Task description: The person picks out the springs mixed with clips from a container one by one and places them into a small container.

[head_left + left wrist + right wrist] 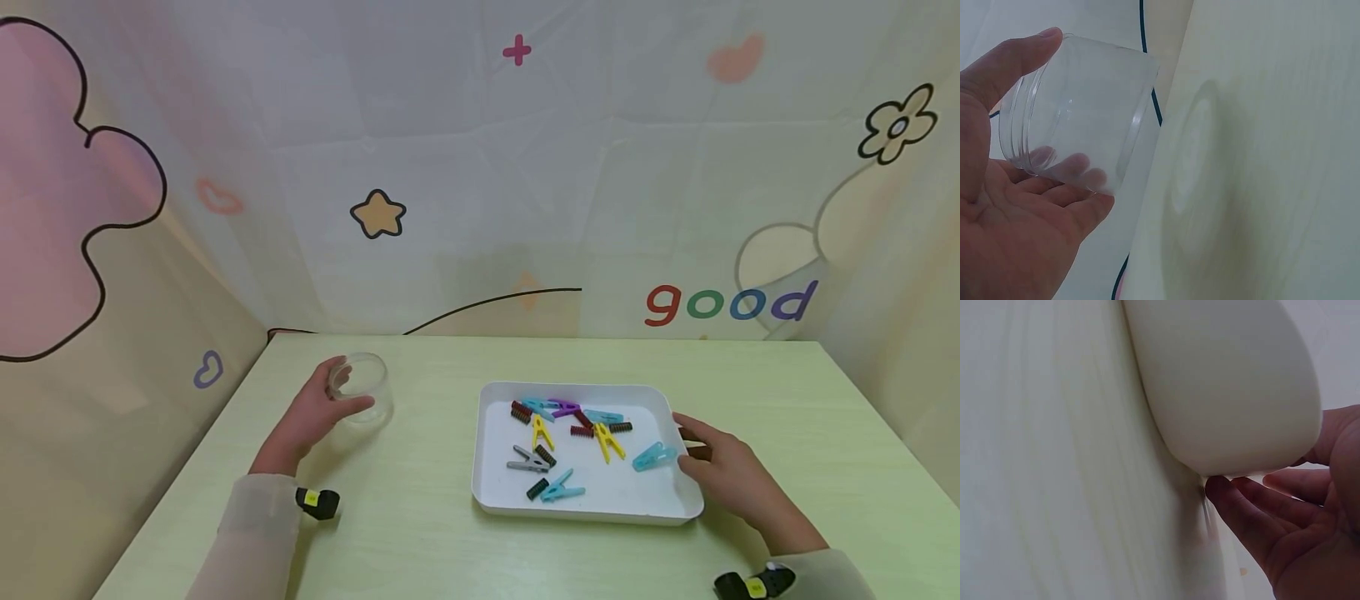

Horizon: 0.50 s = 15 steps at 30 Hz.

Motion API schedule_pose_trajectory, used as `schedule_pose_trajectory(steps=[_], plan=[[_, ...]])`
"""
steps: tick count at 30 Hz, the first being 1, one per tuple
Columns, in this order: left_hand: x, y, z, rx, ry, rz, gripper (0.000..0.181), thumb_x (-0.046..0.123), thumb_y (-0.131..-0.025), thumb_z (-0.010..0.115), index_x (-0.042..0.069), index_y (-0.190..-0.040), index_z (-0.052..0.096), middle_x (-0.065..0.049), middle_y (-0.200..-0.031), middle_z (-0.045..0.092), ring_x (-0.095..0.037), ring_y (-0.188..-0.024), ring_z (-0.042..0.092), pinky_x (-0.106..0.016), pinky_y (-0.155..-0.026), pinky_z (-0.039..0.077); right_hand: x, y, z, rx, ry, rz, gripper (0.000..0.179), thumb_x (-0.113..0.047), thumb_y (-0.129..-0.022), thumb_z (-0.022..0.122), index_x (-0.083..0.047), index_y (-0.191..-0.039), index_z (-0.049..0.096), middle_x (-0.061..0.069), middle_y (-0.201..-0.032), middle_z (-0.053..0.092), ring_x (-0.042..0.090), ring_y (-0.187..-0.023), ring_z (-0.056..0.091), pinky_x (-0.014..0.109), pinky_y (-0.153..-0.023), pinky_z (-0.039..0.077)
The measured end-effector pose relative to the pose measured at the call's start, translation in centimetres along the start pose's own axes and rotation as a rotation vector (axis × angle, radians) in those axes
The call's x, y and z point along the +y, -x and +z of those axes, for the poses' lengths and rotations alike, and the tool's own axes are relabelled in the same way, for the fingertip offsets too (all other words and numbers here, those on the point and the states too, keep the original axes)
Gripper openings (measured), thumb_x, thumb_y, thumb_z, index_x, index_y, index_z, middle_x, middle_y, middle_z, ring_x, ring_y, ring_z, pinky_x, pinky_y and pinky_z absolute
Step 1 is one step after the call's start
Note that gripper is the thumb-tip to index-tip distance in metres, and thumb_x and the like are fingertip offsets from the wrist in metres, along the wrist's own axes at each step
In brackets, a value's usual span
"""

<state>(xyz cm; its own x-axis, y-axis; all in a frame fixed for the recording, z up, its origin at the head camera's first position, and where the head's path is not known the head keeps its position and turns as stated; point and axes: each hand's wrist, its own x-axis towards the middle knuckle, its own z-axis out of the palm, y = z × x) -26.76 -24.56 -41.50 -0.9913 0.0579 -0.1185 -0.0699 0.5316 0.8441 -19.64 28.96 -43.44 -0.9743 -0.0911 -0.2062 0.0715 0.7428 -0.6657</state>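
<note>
On the left side of the table, my left hand (313,412) grips a clear plastic jar (367,392), thumb on one side and fingers around the other. The left wrist view shows the jar (1088,112) with no lid, nothing visible inside, and its base apart from the table. My right hand (731,471) holds the right edge of a white tray (615,504), thumb at the rim. In the right wrist view, fingertips (1219,486) touch the tray's outer wall (1229,394). Inside the tray lie blue, yellow, purple and grey clothespins (606,442).
Several small ribbed, spring-like pieces (537,489), dark red and dark green, lie among the clothespins. The pale wooden table (420,533) meets a printed cloth backdrop (465,167) behind. Black devices (318,503) are strapped on both wrists.
</note>
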Motion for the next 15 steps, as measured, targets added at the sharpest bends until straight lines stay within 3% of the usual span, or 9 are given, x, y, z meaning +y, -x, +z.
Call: schedule_pose_trajectory(steps=[15], plan=[[0.2, 0.17, 0.55, -0.032, 0.011, 0.049, 0.098, 0.047, -0.073, 0.071, 0.021, -0.145, 0.01, -0.007, -0.15, 0.024, -0.033, -0.137, 0.023, -0.052, -0.107, 0.029, 0.26, -0.08, 0.12, 0.01, -0.02, -0.027, 0.063, -0.021, -0.089, 0.053, -0.015, -0.143, 0.023, 0.024, -0.138, 0.038, 0.042, -0.116, 0.048, 0.046, -0.084, 0.051]])
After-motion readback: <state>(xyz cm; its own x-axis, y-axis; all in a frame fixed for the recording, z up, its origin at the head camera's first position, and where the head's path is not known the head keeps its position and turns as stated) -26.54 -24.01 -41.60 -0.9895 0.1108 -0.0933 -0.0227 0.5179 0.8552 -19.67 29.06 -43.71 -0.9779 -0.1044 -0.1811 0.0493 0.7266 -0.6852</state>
